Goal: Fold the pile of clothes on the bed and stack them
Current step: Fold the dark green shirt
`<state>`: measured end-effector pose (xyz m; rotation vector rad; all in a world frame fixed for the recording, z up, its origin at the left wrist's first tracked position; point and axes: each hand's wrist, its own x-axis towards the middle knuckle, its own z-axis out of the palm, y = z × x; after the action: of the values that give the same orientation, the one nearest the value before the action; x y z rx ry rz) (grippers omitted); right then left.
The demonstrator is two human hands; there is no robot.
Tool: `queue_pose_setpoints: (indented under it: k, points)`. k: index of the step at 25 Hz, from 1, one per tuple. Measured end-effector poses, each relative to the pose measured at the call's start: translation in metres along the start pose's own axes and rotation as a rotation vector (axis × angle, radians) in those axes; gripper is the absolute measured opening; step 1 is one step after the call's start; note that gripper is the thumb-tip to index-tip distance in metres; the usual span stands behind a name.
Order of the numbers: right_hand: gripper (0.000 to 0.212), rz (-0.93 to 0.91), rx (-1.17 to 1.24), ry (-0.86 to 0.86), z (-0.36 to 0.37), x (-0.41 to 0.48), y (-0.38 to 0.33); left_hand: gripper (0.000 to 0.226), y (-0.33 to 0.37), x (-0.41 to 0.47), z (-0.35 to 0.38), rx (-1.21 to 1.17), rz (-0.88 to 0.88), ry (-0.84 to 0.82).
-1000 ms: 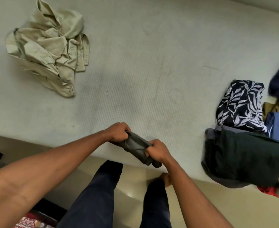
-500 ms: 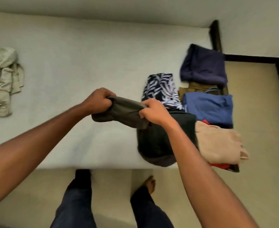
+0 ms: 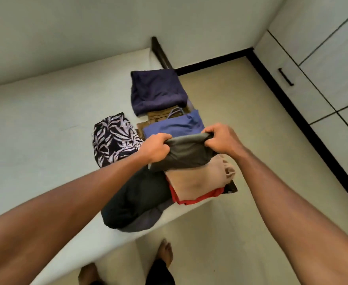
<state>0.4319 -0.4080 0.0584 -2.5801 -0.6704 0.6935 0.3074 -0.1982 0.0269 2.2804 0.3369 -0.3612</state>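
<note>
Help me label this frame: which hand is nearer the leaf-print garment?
Left. The left hand overlaps the leaf-print garment's right edge in view; the right hand sits farther right, across the folded grey garment both hands grip.

The folded dark grey garment (image 3: 187,151) is smooth, matt cloth with a faint sheen along its top fold. At its six o'clock, the beige garment (image 3: 197,179) looks like a softer, thicker matt cloth. The navy garment (image 3: 156,91) at twelve o'clock has a slightly fuzzy surface. The leaf-print garment (image 3: 113,138) at nine o'clock is thin printed cloth. The bed (image 3: 45,140) has a pale, finely textured matt cover. The floor (image 3: 230,112) is smooth, and the wardrobe doors (image 3: 321,58) at two o'clock are smooth and matt.
</note>
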Motion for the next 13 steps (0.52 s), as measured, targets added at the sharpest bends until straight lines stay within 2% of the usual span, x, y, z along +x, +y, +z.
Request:
queue_pose_setpoints:
  k: [2, 4, 7, 10, 13]
  points:
    - [0.039, -0.012, 0.063, 0.144, 0.004, 0.003, 0.028, 0.023, 0.013, 0.017, 0.012, 0.018, 0.016, 0.097]
    - [0.042, -0.031, 0.174, 0.329, 0.002, 0.007, 0.04, 0.032, 0.03, 0.023, 0.012, -0.063, 0.056, 0.205]
    - [0.043, -0.012, 0.351, 0.477, 0.003, -0.006, 0.051, 0.036, 0.044, 0.004, 0.03, -0.126, 0.166, 0.23]
    - [0.043, -0.004, 0.305, 0.403, 0.04, -0.04, 0.076, 0.042, 0.027, -0.027, 0.078, -0.105, 0.145, 0.085]
    - [0.048, -0.003, 0.128, 0.185, 0.11, -0.075, 0.122, 0.039, -0.004, -0.05, 0.133, 0.127, 0.096, -0.134]
